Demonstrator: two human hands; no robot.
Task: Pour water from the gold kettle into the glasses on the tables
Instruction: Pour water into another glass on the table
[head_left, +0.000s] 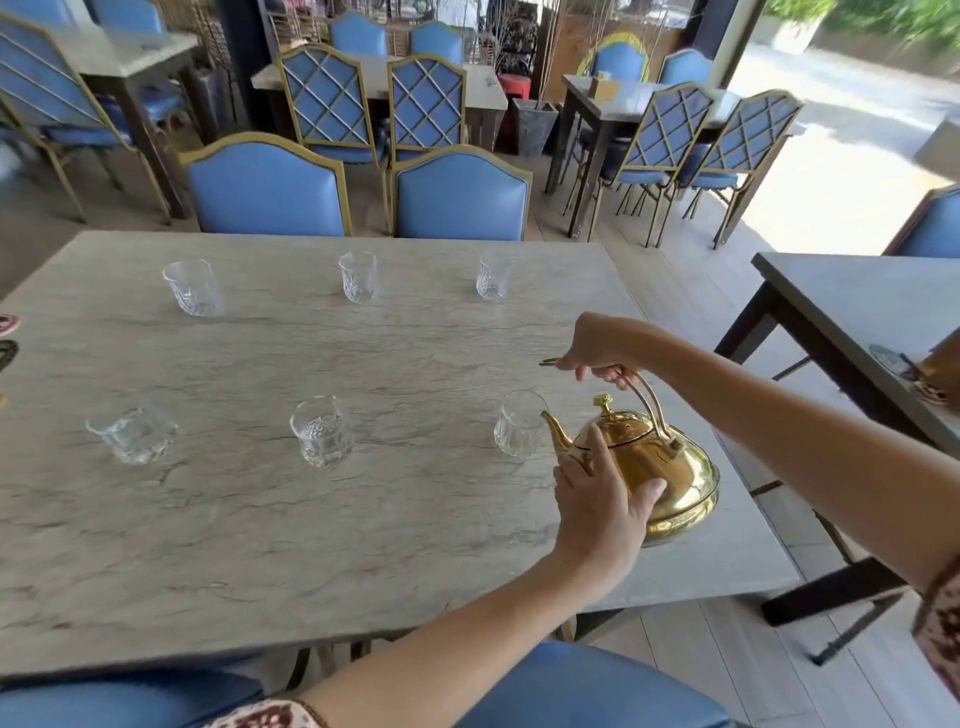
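A shiny gold kettle (670, 478) is held over the right side of a marbled grey table (311, 519). My right hand (602, 348) is closed around its arched handle from above. My left hand (602, 499) presses against the kettle's body just below the spout. The spout tip points at the rim of the near right glass (519, 423). No stream of water can be made out. Two more glasses stand in the near row, one in the middle (322, 434) and one on the left (132, 434). The far row holds three glasses (358, 275).
Blue chairs with gold frames (267, 187) stand along the table's far side, and blue seats (587, 686) sit at the near edge. A second table (857, 306) is close on the right, with a floor gap between. More tables and chairs fill the background.
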